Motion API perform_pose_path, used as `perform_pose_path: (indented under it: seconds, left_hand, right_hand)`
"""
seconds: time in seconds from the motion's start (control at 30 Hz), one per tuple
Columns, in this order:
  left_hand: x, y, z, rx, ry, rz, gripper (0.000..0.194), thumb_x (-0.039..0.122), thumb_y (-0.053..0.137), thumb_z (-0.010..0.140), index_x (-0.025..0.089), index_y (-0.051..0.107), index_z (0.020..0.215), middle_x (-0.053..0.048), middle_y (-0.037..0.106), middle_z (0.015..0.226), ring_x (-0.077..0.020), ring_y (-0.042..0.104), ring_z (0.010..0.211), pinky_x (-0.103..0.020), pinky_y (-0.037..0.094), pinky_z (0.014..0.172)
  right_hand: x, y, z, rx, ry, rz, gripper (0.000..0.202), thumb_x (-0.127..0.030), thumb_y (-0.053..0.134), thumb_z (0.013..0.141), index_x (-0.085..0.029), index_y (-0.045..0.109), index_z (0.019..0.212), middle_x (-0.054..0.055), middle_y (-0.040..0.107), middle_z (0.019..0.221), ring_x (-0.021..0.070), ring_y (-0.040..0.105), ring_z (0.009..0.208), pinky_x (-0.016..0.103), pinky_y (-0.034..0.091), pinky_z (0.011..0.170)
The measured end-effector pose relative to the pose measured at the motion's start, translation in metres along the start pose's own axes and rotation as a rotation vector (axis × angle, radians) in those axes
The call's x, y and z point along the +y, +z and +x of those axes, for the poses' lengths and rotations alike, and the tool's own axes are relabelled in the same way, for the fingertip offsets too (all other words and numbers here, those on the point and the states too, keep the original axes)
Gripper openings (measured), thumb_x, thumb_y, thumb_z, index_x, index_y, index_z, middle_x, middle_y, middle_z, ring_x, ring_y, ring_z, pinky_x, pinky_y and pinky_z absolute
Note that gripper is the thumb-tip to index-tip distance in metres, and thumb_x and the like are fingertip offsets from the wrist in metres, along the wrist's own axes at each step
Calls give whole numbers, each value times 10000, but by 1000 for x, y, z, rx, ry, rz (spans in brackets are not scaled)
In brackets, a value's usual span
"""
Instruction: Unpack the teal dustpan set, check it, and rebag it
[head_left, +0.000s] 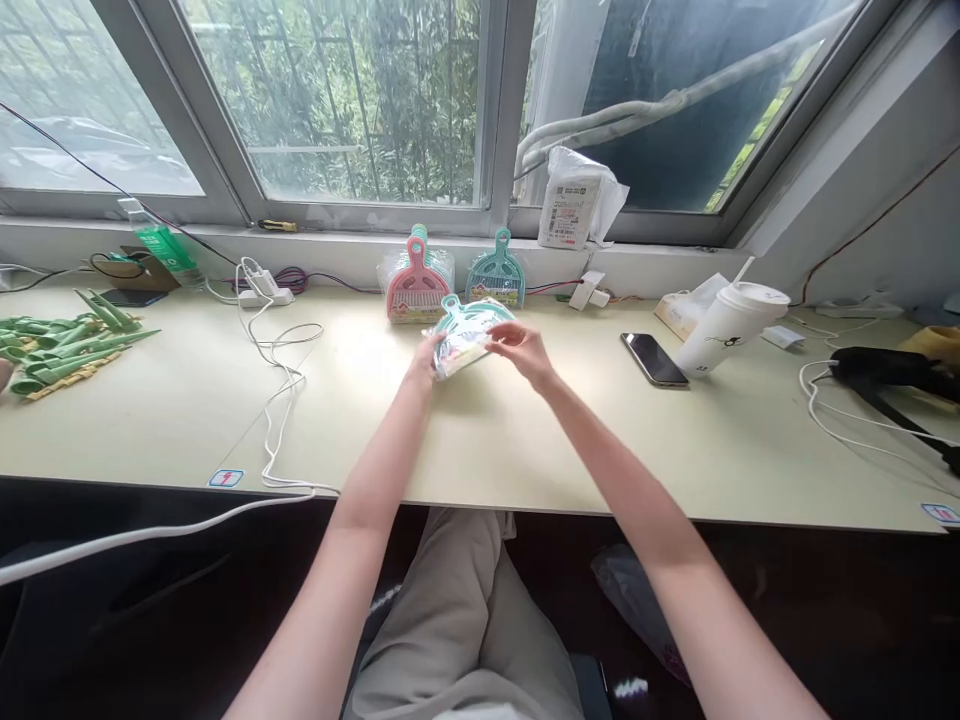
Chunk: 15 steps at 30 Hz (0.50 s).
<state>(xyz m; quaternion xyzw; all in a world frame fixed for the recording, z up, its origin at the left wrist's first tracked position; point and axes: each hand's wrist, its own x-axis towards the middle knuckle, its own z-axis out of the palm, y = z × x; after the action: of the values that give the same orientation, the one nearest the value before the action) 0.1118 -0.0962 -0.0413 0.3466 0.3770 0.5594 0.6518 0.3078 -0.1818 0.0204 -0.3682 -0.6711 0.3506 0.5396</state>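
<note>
A teal mini dustpan and brush set (469, 335) in a clear plastic bag is held tilted just above the table in front of me. My left hand (429, 362) grips its left edge, the fingers mostly hidden behind the package. On the right side, my right hand (521, 350) pinches the wrapping between thumb and fingers. Behind it, a pink dustpan set (417, 285) stands at the front of a bagged stack against the sill. To the right of that stack stands another teal dustpan set (501, 268).
On the right are a phone (654, 360), a lidded white cup (731, 325) and a tissue pack (686, 305). White cables (281, 385) trail over the table's left half. Green plastic pieces (71, 345) lie far left, near a bottle (161, 240). A wrapped package (574, 205) stands on the sill.
</note>
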Motion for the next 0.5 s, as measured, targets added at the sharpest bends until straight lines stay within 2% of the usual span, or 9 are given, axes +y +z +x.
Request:
perform_pose_path:
  seconds: [0.07,0.13,0.23,0.37,0.5]
  left_hand:
    - [-12,0,-4,43,-27,-15,509,313,742,701,158,630,1173,-98,743,928,-272,720,877,-423,572,841]
    - [-18,-2,-6,71,4,2,512,250,757,674,143,622,1156,-101,741,900,-256,722,826,-390,576,800]
    - [-20,-6,-5,80,43,70,540,192,774,632,147,610,1144,-83,733,867,-225,714,754,-355,567,750]
    - [-23,-7,-4,91,62,112,543,203,778,614,150,600,1124,-74,719,890,-203,701,732,-346,556,739]
    - [-25,-5,-7,81,70,107,546,231,786,606,157,590,1111,-71,708,910,-205,696,760,-347,551,747]
  right_hand:
    - [25,10,-1,135,69,-96,317,-477,799,677,-208,708,818,34,713,775,177,632,672,326,520,695]
    - [48,16,-6,221,64,-235,228,-447,767,720,-239,720,801,27,736,801,192,644,687,349,517,771]
    - [66,19,-17,218,9,-365,134,-401,716,783,-268,727,788,12,753,832,204,654,715,386,492,894]
    - [68,16,-24,219,5,-414,125,-373,664,831,-270,727,795,14,760,876,217,668,758,400,462,950]
    - [65,18,-25,67,-24,-432,165,-337,604,877,-267,719,780,19,743,837,225,667,807,365,472,884]
